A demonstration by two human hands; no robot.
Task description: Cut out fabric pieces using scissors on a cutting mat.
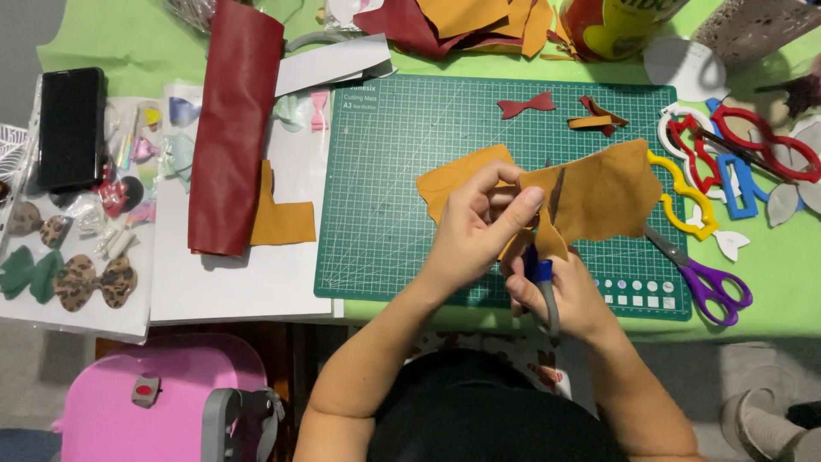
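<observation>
Mustard leather piece (599,192): held up over the green cutting mat (385,188), just beyond both hands.
Right hand (569,295): nearest the body, fingers wrapped around blue-and-grey handled scissors (540,287); the blades seem to bite into the leather's lower edge, though the fingers hide much of them.
Left hand (479,227): thumb and fingers pinched shut on the leather's left part.
Purple scissors (705,278): lying on the mat's right edge.
Red bow cutout (526,105): at the mat's far side.
Dark red leather roll (231,120): left of the mat.
</observation>
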